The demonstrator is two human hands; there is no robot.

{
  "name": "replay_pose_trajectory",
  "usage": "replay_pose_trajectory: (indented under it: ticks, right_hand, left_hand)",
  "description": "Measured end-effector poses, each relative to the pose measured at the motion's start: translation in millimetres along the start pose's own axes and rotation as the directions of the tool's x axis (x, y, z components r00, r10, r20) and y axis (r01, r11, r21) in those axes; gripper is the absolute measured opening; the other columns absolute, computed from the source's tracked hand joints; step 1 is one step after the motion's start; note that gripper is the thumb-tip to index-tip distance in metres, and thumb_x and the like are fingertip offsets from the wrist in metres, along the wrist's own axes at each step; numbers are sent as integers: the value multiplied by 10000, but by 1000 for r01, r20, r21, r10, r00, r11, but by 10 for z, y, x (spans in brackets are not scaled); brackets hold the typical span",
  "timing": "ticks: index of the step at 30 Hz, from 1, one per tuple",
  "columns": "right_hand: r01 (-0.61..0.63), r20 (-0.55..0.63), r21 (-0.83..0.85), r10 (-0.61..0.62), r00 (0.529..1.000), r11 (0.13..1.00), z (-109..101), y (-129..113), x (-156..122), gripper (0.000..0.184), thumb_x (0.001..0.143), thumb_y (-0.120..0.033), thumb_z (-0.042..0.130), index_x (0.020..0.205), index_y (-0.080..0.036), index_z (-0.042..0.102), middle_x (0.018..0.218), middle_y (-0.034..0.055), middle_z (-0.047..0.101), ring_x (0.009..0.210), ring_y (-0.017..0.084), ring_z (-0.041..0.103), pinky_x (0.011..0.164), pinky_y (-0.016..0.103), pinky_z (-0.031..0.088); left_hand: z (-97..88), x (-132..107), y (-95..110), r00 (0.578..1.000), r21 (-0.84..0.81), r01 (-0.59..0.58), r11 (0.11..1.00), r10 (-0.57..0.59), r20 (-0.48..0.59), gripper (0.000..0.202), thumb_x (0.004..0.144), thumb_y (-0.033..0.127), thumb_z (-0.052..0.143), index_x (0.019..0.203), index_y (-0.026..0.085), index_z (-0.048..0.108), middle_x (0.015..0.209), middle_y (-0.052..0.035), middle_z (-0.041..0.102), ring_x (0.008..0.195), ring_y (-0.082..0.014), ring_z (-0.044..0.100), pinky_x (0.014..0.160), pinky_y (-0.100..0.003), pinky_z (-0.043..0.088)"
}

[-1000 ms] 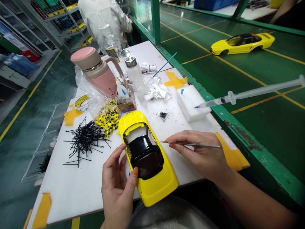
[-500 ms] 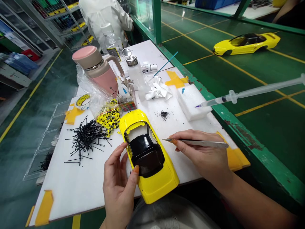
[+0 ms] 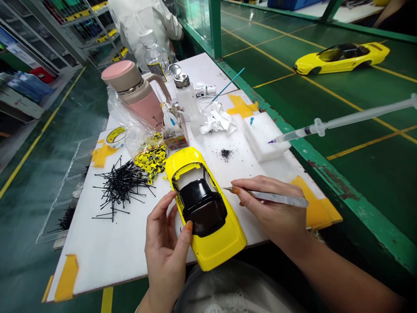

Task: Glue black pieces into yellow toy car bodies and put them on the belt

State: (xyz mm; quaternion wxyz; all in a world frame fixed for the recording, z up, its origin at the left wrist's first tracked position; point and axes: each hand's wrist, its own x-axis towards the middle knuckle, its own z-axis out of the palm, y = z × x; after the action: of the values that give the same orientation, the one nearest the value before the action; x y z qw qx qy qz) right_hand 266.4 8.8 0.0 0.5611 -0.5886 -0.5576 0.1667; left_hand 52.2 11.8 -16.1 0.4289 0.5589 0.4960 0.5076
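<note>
A person's left hand (image 3: 166, 256) steadies a yellow model car body (image 3: 205, 208) on a white work board (image 3: 97, 256), with the car's near end jutting past the board's near edge. The left fingers (image 3: 163, 208) curve up against the car's left side, and the thumb rests on the edge of its glossy black roof. The right hand (image 3: 273, 213) pinches slim steel tweezers (image 3: 276, 198) between thumb and fingers, their tip just beside the car's right side. I can't tell whether the tips grip anything.

Left of the car lies a loose heap of black pins (image 3: 120, 187), with a plastic bag of yellow-and-black pieces (image 3: 151, 158) beyond it. To the right, a syringe (image 3: 345, 121) rests on a white foam block (image 3: 263, 137), near a small pile of black grains (image 3: 225, 153).
</note>
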Motion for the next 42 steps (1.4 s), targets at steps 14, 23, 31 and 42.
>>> replay_pose_trajectory:
  ticks: [14,23,31,42]
  right_hand:
    - [50,-16,-10,-50,999,999,-1,-18,9,109,868,-120,766,868,-221,808,823,16,801,640,162,732,610,277,617]
    - [120,0,-16,-120,993,993,-9,-11,-7,136,893,-101,745,905,-226,796,865,21,806,730,175,756,671,291,622]
    - [197,51,-30,-195,979,980,-44,-41,-34,170,910,-92,732,978,-241,776,915,21,805,789,187,760,737,308,631]
    - [347,85,-69,-341,936,935,-42,-17,-81,222,890,-56,761,1060,-197,743,937,40,796,822,179,760,779,278,627]
  left_hand:
    - [10,-3,11,1000,-28,12,1000,-12,-11,477,903,247,742,1353,320,600,1511,-71,548,1486,-270,443,1225,-407,415]
    - [1,-6,12,1000,-27,6,1000,-6,2,485,910,216,731,1361,327,592,1515,-59,544,1478,-247,450,1221,-375,414]
    - [12,1,12,1000,-28,1,1000,-1,5,486,914,202,722,1366,328,592,1518,-55,543,1483,-238,445,1212,-346,423]
    - [-1,-2,0,1000,-18,-18,1000,18,13,481,923,207,710,1372,325,583,1508,-59,541,1471,-239,457,1227,-367,410]
